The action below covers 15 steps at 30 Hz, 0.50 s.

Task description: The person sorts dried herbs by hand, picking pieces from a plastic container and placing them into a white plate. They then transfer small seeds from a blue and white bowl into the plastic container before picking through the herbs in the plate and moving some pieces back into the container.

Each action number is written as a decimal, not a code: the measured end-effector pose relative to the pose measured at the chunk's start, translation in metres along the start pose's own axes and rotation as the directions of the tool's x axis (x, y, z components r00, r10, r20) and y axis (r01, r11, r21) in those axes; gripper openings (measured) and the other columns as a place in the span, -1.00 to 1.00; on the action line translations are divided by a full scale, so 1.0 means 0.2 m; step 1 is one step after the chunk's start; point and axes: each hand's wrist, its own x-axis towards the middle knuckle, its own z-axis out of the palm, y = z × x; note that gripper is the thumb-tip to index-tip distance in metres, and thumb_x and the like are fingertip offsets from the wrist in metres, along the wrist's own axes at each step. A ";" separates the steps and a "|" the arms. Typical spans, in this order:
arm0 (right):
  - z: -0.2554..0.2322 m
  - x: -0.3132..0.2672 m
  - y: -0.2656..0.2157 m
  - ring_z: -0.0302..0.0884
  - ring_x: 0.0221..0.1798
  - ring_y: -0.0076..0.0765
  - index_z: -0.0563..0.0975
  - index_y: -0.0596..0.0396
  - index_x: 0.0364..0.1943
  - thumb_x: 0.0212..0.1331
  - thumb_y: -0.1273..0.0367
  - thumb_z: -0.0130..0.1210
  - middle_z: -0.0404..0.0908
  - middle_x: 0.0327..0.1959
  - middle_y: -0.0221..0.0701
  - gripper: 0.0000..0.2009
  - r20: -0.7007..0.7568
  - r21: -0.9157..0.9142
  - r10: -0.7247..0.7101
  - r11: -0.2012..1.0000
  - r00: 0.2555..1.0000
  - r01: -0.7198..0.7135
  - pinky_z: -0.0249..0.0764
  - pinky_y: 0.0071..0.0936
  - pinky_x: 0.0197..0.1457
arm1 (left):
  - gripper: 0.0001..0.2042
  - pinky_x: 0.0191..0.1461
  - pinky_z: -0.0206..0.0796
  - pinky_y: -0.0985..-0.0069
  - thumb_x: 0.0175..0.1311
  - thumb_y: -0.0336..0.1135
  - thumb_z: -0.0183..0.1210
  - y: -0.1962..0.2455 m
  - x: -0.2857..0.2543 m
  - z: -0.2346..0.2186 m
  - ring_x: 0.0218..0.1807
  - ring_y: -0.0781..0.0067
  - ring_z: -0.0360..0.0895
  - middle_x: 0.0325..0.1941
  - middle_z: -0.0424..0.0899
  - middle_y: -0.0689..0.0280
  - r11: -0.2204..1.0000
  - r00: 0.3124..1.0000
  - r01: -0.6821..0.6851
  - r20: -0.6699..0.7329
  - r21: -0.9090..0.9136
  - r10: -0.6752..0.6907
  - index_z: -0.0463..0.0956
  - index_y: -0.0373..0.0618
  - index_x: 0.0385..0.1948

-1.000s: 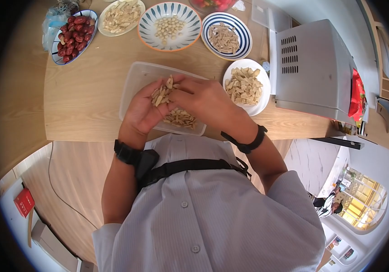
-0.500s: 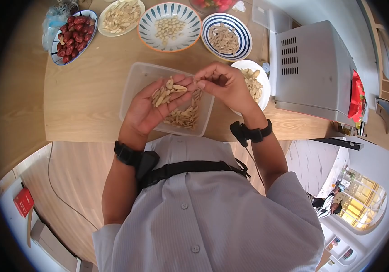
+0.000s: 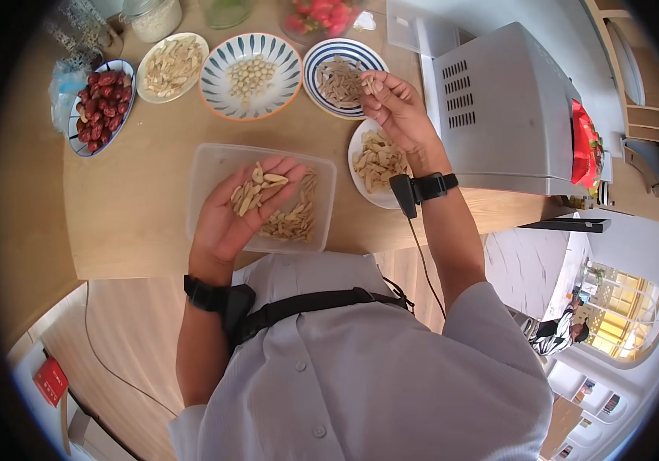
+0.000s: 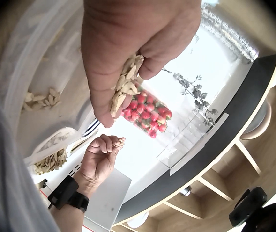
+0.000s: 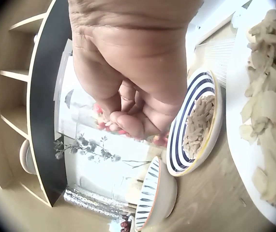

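Observation:
My left hand is palm up over a clear plastic container, its fingers extended. Pale dried slices lie in a small heap on that palm. More slices are in the container below. My right hand pinches a few small pale pieces between thumb and fingers. It overlaps the edge of a blue-striped plate bearing greyish-tan strips. In the right wrist view the curled fingers mostly hide what they pinch.
Under my right forearm sits a white plate of pale chips. Leftward stand a petal-patterned plate with round pale seeds, a cream plate of slices and a dish of red dates. A grey vented appliance flanks the right; red fruit lies behind.
My right hand has moved from the left palm outward and up to the blue-striped plate, pinching small pieces. The left hand keeps its slices over the container. The head view has shifted, showing more behind.

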 end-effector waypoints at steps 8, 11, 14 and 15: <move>-0.03 0.04 -0.01 0.36 -0.35 -0.63 0.62 0.21 0.13 0.48 0.43 0.15 0.51 -0.36 -0.59 -0.76 -0.117 -0.177 0.034 0.983 0.993 -0.055 0.35 -0.66 -0.29 | -0.48 0.65 0.20 0.14 0.69 -0.19 -0.25 0.00 -0.01 -0.03 0.66 -0.12 0.11 0.57 0.28 -0.13 0.999 1.000 -0.016 0.007 0.042 0.015 0.20 -0.46 0.45; -0.07 0.11 0.01 0.47 -0.37 -0.57 0.65 0.19 0.08 0.41 0.49 0.18 0.57 -0.35 -0.52 -0.77 -0.183 -0.551 -0.088 0.834 0.979 -0.028 0.43 -0.60 -0.29 | -0.48 0.65 0.19 0.13 0.69 -0.19 -0.25 -0.01 -0.01 -0.02 0.65 -0.12 0.11 0.57 0.27 -0.13 1.000 1.000 -0.017 0.018 0.024 0.016 0.20 -0.46 0.46; -0.09 0.14 0.04 0.58 -0.37 -0.43 0.68 0.13 0.03 0.31 0.56 0.19 0.64 -0.31 -0.39 -0.76 -0.077 -0.938 -0.338 0.343 0.938 0.047 0.53 -0.48 -0.25 | -0.47 0.65 0.19 0.12 0.69 -0.19 -0.24 -0.01 -0.01 -0.02 0.65 -0.13 0.12 0.57 0.26 -0.14 1.000 1.000 -0.018 0.016 0.012 0.018 0.19 -0.47 0.46; -0.09 0.16 0.05 0.61 -0.37 -0.37 0.69 0.10 0.02 0.27 0.58 0.20 0.66 -0.30 -0.35 -0.74 0.013 -0.992 -0.407 0.111 0.913 0.063 0.56 -0.44 -0.23 | -0.47 0.65 0.19 0.12 0.69 -0.19 -0.24 -0.01 -0.01 -0.02 0.65 -0.13 0.12 0.57 0.26 -0.15 1.000 1.000 -0.020 0.018 0.003 0.020 0.18 -0.47 0.46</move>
